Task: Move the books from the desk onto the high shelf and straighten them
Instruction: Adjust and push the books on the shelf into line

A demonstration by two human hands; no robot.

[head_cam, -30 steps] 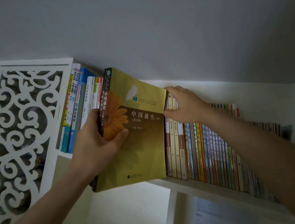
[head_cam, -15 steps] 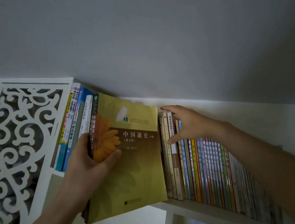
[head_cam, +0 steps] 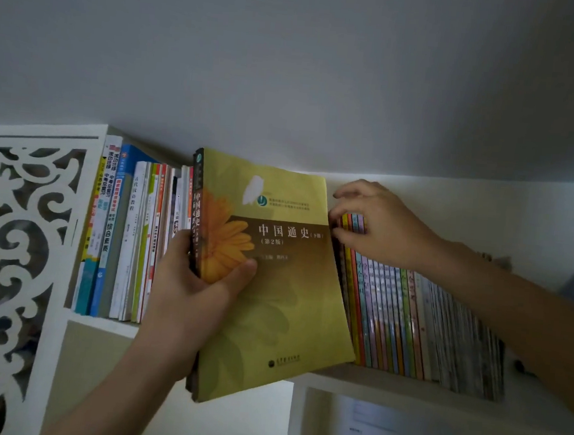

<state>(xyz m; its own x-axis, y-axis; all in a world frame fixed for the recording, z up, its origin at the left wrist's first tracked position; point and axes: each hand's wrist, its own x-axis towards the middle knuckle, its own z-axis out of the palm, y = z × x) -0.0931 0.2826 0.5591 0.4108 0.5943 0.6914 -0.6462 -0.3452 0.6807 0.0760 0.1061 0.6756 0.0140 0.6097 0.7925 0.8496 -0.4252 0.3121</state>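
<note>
Left hand (head_cam: 190, 299) gripped yellow book (head_cam: 274, 278) at its spine, thumb on cover, book in the shelf (head_cam: 402, 387) gap, upright since half a second ago | right hand (head_cam: 377, 224) moved to pinching thin spines (head_cam: 408, 316) aside | I judged insertion nearly done.

Yellow textbook (head_cam: 273, 285): smooth paper cover, slight sheen. Shelf (head_cam: 402, 387): white painted, matt. Fretwork panel (head_cam: 18, 247): white, smooth cut-out board.
</note>
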